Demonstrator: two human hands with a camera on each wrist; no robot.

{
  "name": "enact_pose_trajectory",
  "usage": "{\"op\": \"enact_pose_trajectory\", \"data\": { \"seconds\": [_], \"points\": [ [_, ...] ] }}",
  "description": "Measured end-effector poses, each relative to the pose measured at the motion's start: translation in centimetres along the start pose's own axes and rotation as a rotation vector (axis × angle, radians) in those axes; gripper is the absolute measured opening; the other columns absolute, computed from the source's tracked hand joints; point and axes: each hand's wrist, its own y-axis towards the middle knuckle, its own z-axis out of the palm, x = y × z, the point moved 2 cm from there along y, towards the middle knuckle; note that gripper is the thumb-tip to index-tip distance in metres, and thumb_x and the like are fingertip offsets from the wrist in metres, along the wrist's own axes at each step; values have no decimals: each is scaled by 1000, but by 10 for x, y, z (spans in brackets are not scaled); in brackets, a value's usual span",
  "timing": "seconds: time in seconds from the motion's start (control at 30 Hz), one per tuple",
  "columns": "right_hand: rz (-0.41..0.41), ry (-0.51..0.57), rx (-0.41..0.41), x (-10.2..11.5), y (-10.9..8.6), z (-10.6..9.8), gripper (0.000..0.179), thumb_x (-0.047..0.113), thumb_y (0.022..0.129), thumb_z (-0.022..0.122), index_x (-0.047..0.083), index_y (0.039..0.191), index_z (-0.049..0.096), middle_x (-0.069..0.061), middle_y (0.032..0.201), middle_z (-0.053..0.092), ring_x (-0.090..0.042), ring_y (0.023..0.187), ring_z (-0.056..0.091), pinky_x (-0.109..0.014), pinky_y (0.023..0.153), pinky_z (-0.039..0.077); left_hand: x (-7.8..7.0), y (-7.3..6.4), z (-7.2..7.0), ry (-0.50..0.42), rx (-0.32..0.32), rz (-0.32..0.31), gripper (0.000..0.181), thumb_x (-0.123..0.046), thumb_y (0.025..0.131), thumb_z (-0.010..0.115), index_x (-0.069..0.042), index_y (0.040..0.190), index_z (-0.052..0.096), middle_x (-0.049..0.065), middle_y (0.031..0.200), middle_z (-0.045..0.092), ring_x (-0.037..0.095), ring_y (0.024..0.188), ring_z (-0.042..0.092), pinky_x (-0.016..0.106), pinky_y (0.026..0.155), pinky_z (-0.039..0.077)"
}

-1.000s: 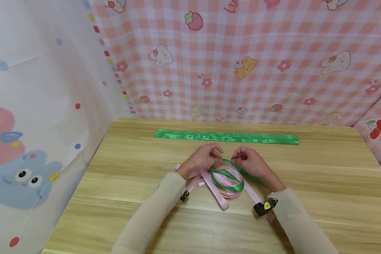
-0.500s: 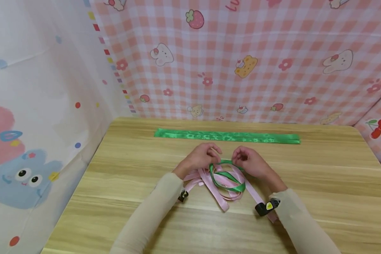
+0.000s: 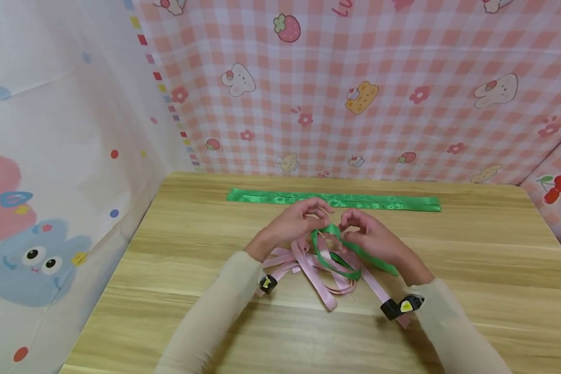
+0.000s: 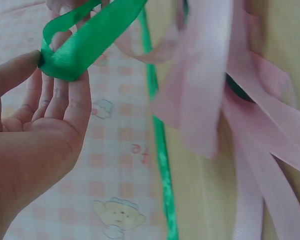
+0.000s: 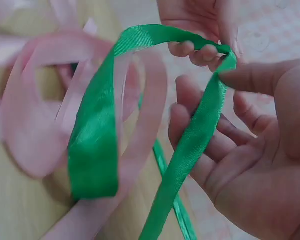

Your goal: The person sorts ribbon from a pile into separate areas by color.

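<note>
Raised since prev. frame: narrow green satin ribbon (image 5: 92,155), pinched in both left hand (image 3: 294,221) & right hand (image 3: 374,236), prob. to steady its loop over flat, tangled pale-pink satin ribbons (image 3: 316,275) on wood-grain tabletop (image 3: 308,337).

A pink-and-white checked cloth (image 3: 392,57) hung across the top of the frame, printed with strawberries (image 3: 287,29), flowers (image 3: 420,95) and cartoon animals (image 3: 362,98). At the left, a white cloth (image 3: 79,119) carried coloured dots (image 3: 114,154) and a blue cartoon figure (image 3: 35,278). A softly lit, wood-grained table (image 3: 299,337) filled the lower middle, its far corners rounded.
</note>
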Motion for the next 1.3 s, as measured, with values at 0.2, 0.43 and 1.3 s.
{"op": "enact_pose_trajectory", "data": {
  "seconds": [0.2,0.43,1.3],
  "points": [
    [-70,171,90,18,-8,0,10,-1,100,48,-1,106,42,-7,85,53,-20,61,46,-31,55,42,-11,-8,0,-93,71,11,28,-22,100,60,-16,127,57,6,112,66,18,96,63,32,77,50],
    [-164,93,-7,45,-22,-11,13,-2,98,53,-1,106,43,-2,86,54,-15,70,49,-29,60,42,-15,-21,-4,-187,194,-101,34,-21,103,54,-12,135,51,6,82,66,16,64,55,32,63,49],
    [-235,414,234,56,-29,6,14,3,106,36,11,113,45,3,93,59,-11,89,57,-25,85,45,-53,-41,5,-161,155,120,42,-12,100,60,-13,139,45,5,95,69,17,73,64,28,71,50]
  ]
}}
